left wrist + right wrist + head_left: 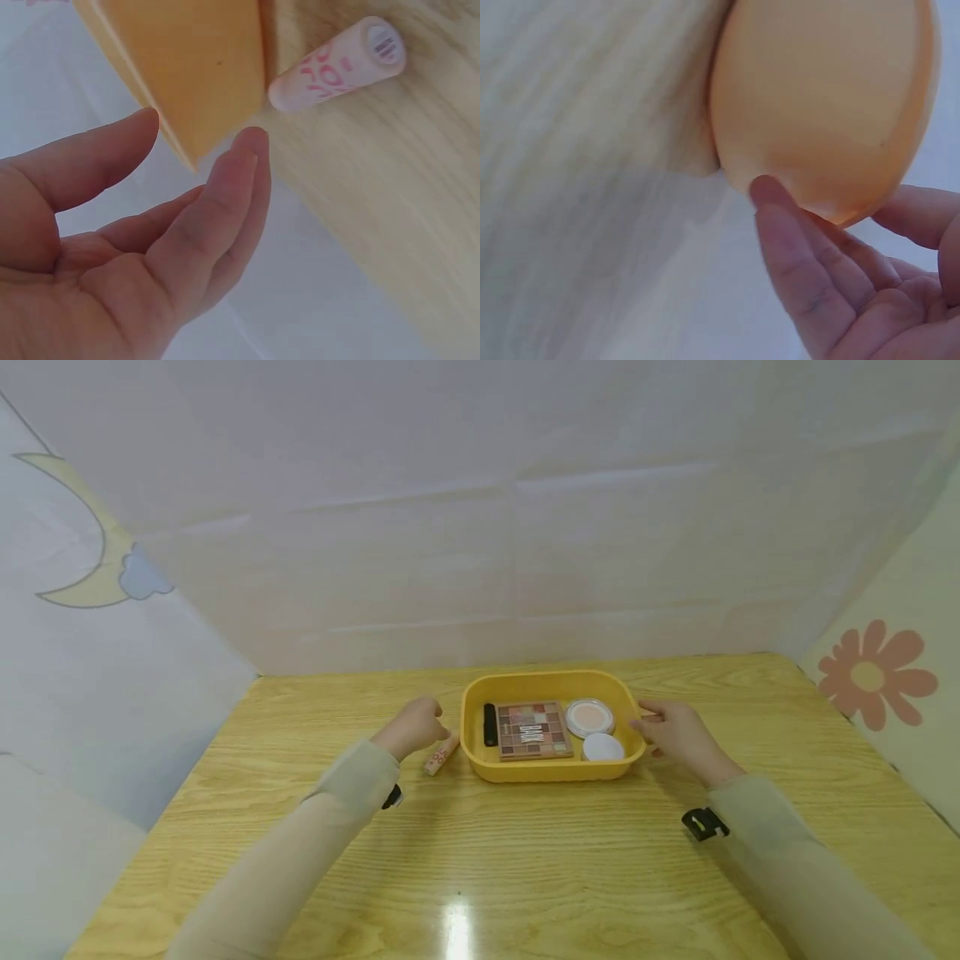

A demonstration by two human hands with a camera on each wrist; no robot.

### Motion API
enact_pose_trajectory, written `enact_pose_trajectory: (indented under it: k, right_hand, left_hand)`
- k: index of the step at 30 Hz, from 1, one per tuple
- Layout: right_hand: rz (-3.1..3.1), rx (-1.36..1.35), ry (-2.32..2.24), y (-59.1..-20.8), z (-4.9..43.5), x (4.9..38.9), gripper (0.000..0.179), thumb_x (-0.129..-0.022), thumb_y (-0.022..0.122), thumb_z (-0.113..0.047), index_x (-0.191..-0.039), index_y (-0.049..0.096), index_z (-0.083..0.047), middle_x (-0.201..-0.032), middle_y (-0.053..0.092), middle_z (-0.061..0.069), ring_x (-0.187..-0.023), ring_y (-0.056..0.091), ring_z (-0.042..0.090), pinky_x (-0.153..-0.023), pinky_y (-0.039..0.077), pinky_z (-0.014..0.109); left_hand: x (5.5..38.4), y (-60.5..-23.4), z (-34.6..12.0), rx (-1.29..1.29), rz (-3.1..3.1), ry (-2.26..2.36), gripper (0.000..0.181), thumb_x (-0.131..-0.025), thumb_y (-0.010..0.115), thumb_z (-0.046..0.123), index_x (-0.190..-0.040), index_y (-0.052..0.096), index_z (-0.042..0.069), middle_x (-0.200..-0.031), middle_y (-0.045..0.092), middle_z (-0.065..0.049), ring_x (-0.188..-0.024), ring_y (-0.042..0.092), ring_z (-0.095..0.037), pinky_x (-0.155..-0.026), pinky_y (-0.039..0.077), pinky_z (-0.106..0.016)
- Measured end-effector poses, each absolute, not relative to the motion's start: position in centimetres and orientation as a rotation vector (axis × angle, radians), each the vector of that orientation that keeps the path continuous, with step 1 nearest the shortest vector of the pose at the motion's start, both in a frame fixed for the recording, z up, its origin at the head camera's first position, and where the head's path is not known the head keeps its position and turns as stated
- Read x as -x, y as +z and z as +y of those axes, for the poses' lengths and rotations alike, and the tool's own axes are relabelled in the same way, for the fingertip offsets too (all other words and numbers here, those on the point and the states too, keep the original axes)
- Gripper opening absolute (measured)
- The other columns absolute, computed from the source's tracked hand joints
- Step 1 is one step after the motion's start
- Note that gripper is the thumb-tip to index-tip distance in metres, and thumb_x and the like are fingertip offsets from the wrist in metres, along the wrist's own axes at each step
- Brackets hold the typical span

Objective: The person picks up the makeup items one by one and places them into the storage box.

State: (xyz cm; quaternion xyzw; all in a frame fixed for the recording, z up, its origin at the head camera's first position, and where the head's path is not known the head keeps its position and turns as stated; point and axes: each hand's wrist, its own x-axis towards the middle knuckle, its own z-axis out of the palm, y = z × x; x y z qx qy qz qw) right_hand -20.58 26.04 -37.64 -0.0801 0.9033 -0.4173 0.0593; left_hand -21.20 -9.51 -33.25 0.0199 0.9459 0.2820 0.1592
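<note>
A yellow plastic tray (551, 772) sits on the table with makeup inside. My right hand (678, 735) pinches its right rim, thumb over the edge and fingers (802, 255) against the outer wall. Near the left end is my left hand (412, 727), its thumb and fingers (217, 195) spread apart around the tray's corner in the left wrist view. A pale pink lipstick tube (440, 755) with pink lettering lies on the table beside the tray's left wall, below that hand. The tray holds an eyeshadow palette (534, 731), a black tube (490, 725), a round compact (589, 718) and a white round-lidded container (602, 747).
The wooden table (450, 843) reaches back to a pale cloth wall (480, 568). Cloth walls stand at both sides, one with a moon print (82, 543), the other with a flower print (873, 677). A bright reflection shows on the tabletop near the front.
</note>
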Motion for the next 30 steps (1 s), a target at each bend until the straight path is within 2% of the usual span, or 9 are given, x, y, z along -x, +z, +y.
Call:
enact_pose_trajectory:
  k: [3, 8, 18, 30]
  right_hand:
    - [2.719, 0.202, -1.231, -37.2, 25.8, 21.0, 0.051, -0.101, 0.051, -0.012, -0.135, 0.036, 0.022, -0.123, 0.054, 0.038, -0.096, 0.064, 0.04, -0.067, 0.058, 0.039]
    - [2.669, 0.137, -1.222, -36.8, 25.8, 21.5, 0.044, -0.101, 0.05, -0.01, -0.129, 0.045, 0.023, -0.114, 0.06, 0.035, -0.086, 0.067, 0.03, -0.065, 0.058, 0.037]
    - [2.568, 0.059, -1.253, -36.6, 25.8, 22.0, 0.044, -0.1, 0.05, -0.008, -0.128, 0.043, 0.025, -0.11, 0.061, 0.034, -0.074, 0.066, 0.017, -0.067, 0.059, 0.038]
    - [2.557, 0.079, -1.283, -36.8, 26.0, 22.1, 0.04, -0.1, 0.049, -0.005, -0.126, 0.045, 0.025, -0.107, 0.062, 0.032, -0.074, 0.066, 0.018, -0.064, 0.058, 0.034]
  left_hand:
    - [20.9, -33.8, -9.9, -0.056, 2.7, 0.789, 0.045, -0.093, 0.059, 0.004, -0.132, 0.046, -0.016, -0.135, 0.05, -0.029, -0.126, 0.047, -0.041, -0.102, 0.042, -0.048]
    - [20.7, -34.7, -10.4, -0.011, 2.68, 0.767, 0.045, -0.094, 0.059, 0.005, -0.132, 0.046, -0.015, -0.136, 0.049, -0.028, -0.127, 0.045, -0.041, -0.102, 0.041, -0.048]
    - [20.4, -36.7, -10.9, 0.012, 2.647, 0.797, 0.052, -0.093, 0.062, 0.006, -0.136, 0.042, -0.014, -0.138, 0.047, -0.028, -0.129, 0.043, -0.04, -0.104, 0.039, -0.049]
    - [20.4, -37.6, -11.0, 0.004, 2.668, 0.831, 0.053, -0.09, 0.065, 0.008, -0.134, 0.044, -0.015, -0.134, 0.05, -0.028, -0.124, 0.049, -0.038, -0.101, 0.042, -0.048]
